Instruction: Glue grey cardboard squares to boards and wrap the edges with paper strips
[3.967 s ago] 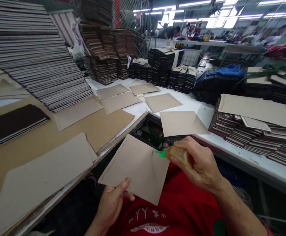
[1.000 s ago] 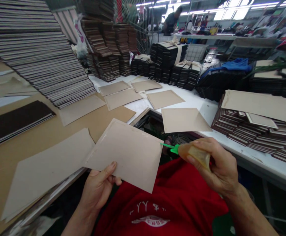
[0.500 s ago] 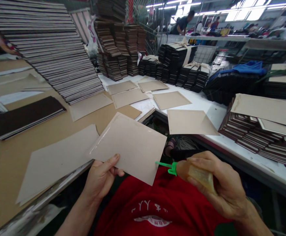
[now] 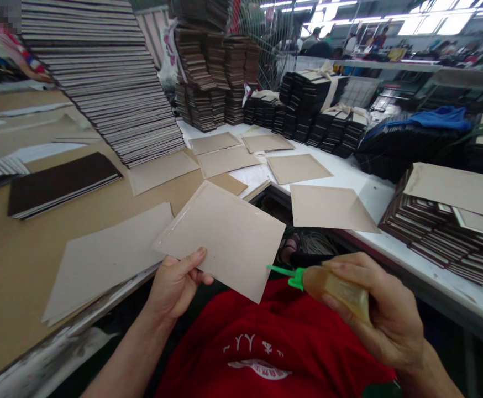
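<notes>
My left hand (image 4: pixel 182 281) pinches the near edge of a beige cardboard sheet (image 4: pixel 229 237), thumb on top and fingers underneath. Shiny glue lines run along the sheet's left and far edges. In my right hand (image 4: pixel 384 309) is a squeeze glue bottle (image 4: pixel 336 287) with amber contents, lying nearly level. Its thin green nozzle (image 4: pixel 285 272) points left, and the tip is at the sheet's right edge; whether it touches I cannot tell. Under the held sheet's left side, more beige sheets (image 4: pixel 109 260) lie on the tan table.
Several beige sheets (image 4: pixel 328 207) are spread on the white table (image 4: pixel 349 168). A tall leaning stack of boards (image 4: pixel 104 77) rises at left, near a dark brown board pile (image 4: pixel 63 185). Brown-edged boards (image 4: pixel 440 237) are stacked at right. Black bundles (image 4: pixel 308 99) stand behind. People are in the background.
The view has turned slightly left, so the surroundings sit further right. Both hands keep their grips, and the nozzle tip stays by the sheet's right edge.
</notes>
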A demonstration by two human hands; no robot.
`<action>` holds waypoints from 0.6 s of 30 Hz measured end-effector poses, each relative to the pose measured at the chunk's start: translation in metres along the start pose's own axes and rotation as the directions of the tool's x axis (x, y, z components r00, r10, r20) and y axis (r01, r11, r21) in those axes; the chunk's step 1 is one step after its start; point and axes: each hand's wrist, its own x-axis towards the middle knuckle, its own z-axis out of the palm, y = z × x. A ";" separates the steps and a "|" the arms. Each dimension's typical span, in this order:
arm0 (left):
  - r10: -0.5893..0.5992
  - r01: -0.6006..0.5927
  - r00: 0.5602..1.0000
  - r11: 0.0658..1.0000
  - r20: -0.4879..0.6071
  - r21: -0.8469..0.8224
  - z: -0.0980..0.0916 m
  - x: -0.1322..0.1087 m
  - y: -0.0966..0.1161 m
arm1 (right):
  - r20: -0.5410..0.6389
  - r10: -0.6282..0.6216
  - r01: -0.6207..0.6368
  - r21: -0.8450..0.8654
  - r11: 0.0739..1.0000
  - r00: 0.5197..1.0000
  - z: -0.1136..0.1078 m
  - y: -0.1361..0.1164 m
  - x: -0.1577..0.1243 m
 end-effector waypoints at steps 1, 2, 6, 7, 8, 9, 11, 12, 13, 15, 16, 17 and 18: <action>0.008 -0.008 1.000 1.000 0.000 0.001 0.001 0.001 0.001 | 0.056 -0.008 0.006 0.025 1.000 0.998 0.001 -0.002 -0.001; 0.017 -0.017 1.000 1.000 0.003 0.003 0.001 0.001 0.002 | 0.085 -0.015 0.011 0.048 0.999 0.996 0.002 -0.003 -0.002; 0.067 -0.067 0.998 0.998 0.003 0.009 0.002 0.005 0.005 | -0.004 0.003 -0.003 0.058 0.998 1.000 0.006 -0.006 -0.003; 0.072 -0.072 0.997 0.997 -0.003 0.006 0.002 0.006 0.006 | -0.003 -0.001 0.001 0.056 0.998 1.000 0.007 -0.006 -0.003; 0.076 -0.076 0.997 0.997 -0.012 0.002 0.002 0.007 0.005 | 0.023 -0.010 0.009 0.055 0.998 1.000 0.007 -0.006 -0.003; 0.073 -0.073 0.997 0.997 -0.021 -0.002 0.002 0.008 0.005 | 0.059 -0.019 0.015 0.062 0.998 0.998 0.008 -0.006 -0.003; 0.068 -0.069 0.997 0.997 -0.033 -0.019 0.002 0.009 0.005 | 0.094 -0.029 0.021 0.086 0.996 0.995 0.008 -0.005 -0.003; 0.069 -0.070 0.997 0.997 -0.037 -0.027 0.002 0.009 0.005 | 0.077 -0.022 0.015 0.091 0.996 0.997 0.009 -0.005 -0.003; 0.071 -0.072 0.997 0.997 -0.038 -0.032 0.002 0.010 0.004 | 0.046 -0.015 0.011 0.090 0.996 0.999 0.009 -0.005 -0.003; 0.076 -0.077 0.996 0.997 -0.036 -0.031 0.002 0.010 0.004 | 0.016 -0.009 0.008 0.089 0.996 1.000 0.009 -0.006 -0.003; 0.078 -0.079 0.996 0.996 -0.036 -0.029 0.001 0.010 0.005 | 0.027 -0.010 0.008 0.091 0.996 1.000 0.010 -0.006 -0.002; 0.076 -0.076 0.997 0.997 -0.033 -0.025 0.001 0.010 0.005 | 0.048 -0.016 0.011 0.099 0.995 0.999 0.010 -0.006 -0.001; 0.074 -0.075 0.997 0.997 -0.032 -0.024 0.001 0.010 0.005 | 0.070 -0.022 0.014 0.112 0.994 0.997 0.011 -0.007 -0.001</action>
